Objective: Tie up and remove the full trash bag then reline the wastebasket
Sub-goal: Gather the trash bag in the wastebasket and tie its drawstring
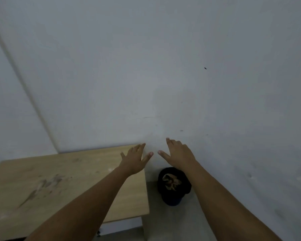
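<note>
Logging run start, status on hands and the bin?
Left hand and right hand open, raised, holding nothing. Wastebasket on floor by the table, black bag untied, paper trash inside. Nothing in the way.

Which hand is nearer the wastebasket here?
Right. The right hand is stretched out just above the wastebasket, its forearm crossing the rim; the left hand is further left, over the table corner.
</note>
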Demonstrator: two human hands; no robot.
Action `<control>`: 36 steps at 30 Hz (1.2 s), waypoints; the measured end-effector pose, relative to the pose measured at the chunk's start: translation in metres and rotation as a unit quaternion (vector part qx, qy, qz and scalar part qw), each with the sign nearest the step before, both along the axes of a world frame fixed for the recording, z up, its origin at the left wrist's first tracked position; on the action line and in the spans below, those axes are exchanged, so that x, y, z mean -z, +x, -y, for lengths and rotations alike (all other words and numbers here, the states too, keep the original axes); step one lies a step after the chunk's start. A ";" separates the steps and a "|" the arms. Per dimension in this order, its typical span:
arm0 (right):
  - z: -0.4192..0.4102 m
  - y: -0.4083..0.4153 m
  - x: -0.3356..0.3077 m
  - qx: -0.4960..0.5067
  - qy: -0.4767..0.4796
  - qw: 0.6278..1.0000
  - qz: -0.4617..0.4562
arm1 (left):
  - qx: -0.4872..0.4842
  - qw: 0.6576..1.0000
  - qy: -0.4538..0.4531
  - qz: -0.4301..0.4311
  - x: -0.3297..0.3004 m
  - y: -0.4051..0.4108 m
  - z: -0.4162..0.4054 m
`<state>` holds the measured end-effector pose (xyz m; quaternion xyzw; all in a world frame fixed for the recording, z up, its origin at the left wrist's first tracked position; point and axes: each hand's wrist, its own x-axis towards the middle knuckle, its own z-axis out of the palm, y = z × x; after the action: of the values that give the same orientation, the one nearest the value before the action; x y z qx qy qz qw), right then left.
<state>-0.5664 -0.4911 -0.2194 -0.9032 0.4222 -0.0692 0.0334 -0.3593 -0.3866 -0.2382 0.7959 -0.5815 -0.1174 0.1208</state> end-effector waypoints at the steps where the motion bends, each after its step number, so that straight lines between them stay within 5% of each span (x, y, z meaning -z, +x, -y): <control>1: 0.016 -0.009 0.009 0.003 0.009 1.000 0.009 | -0.010 1.000 -0.011 -0.016 0.007 -0.014 0.017; 14: 0.187 -0.027 0.110 0.098 0.191 0.950 0.229 | -0.162 0.944 -0.141 -0.251 0.083 -0.103 0.217; 24: 0.327 0.013 0.238 0.169 0.238 0.930 0.224 | -0.137 0.960 -0.008 -0.242 0.243 -0.049 0.348; 36: 0.432 0.006 0.506 0.115 0.219 0.948 0.200 | -0.094 0.979 0.020 -0.181 0.486 -0.032 0.423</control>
<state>-0.5608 -0.9232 -0.7257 -0.7867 0.5125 -0.1575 0.3060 -0.3913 -0.8098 -0.7244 0.8147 -0.4701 -0.2595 0.2189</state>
